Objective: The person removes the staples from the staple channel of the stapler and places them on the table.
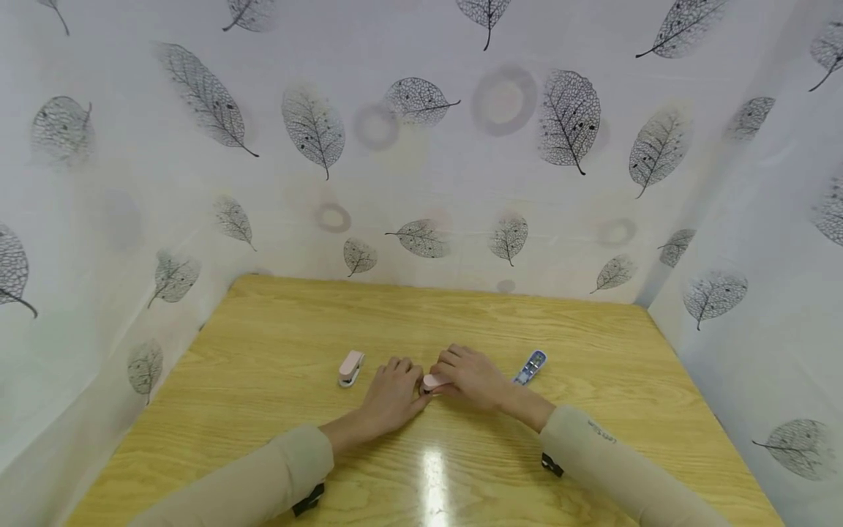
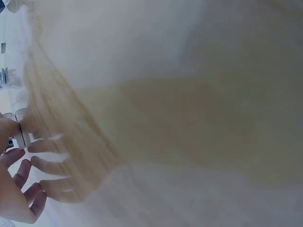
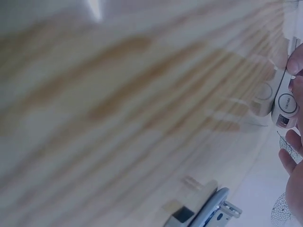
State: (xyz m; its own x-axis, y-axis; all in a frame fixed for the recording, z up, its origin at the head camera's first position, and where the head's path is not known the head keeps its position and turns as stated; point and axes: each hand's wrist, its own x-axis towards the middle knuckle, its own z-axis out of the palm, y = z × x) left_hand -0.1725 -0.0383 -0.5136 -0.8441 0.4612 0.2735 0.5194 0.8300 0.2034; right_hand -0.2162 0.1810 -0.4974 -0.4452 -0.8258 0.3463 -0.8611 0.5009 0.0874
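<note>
A small pink stapler (image 1: 436,381) lies between both hands on the wooden table, in the middle of the head view. My right hand (image 1: 470,377) grips its body from the right, covering much of it. At its other end, my left hand (image 1: 393,395) pinches it between thumb and fingers. The right wrist view shows the white underside and round logo of the held stapler (image 3: 287,105) near the right edge. In the left wrist view, only a sliver of this stapler (image 2: 22,137) appears beside the fingers.
A second pink stapler (image 1: 351,367) with a white base stands left of the hands. Right of them lies a blue stapler (image 1: 530,367), partly behind the right wrist. White leaf-patterned curtains (image 1: 421,176) border the glossy wooden table (image 1: 296,315) at the back and sides.
</note>
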